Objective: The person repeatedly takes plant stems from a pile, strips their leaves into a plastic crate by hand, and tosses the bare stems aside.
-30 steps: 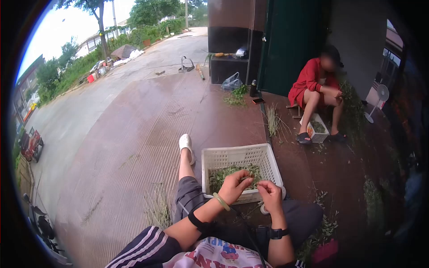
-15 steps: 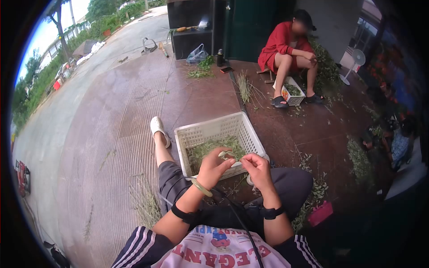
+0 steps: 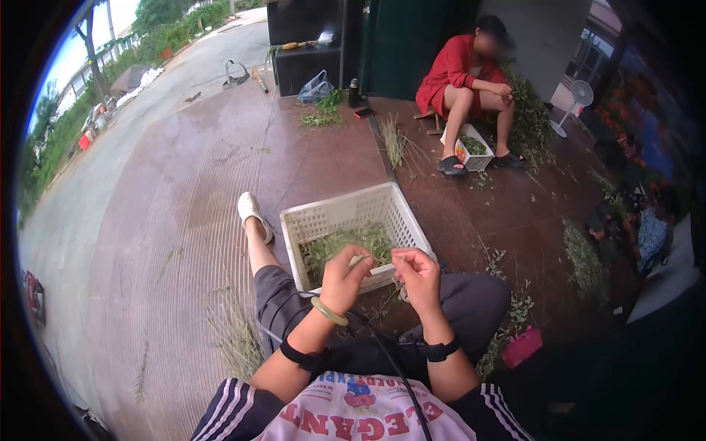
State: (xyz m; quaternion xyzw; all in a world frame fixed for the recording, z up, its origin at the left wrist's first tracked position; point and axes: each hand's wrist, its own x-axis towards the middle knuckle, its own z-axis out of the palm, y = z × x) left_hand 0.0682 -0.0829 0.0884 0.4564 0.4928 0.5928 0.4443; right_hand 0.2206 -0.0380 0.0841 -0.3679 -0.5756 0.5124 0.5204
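A white plastic crate (image 3: 334, 208) with slotted walls stands between my legs, a layer of picked green leaves (image 3: 331, 246) inside it. Over its near side my left hand (image 3: 343, 281) is closed, fingers curled inward, with a sliver of pale green at the fingertips too small to name. Close to it on the right, my right hand (image 3: 419, 279) pinches thumb against fingers; what it grips is hidden. A small gap separates the two hands.
Bundles of bare stems (image 3: 237, 331) lie left of my leg, leafy branches (image 3: 515, 316) to the right near a pink object (image 3: 522, 347). A person in red (image 3: 460, 73) sits ahead over a small white crate (image 3: 478, 156). A fan (image 3: 581, 94) stands behind.
My hands have drawn slightly apart from each other. The leafy sprig that showed between them is no longer visible there. The view has shifted a little.
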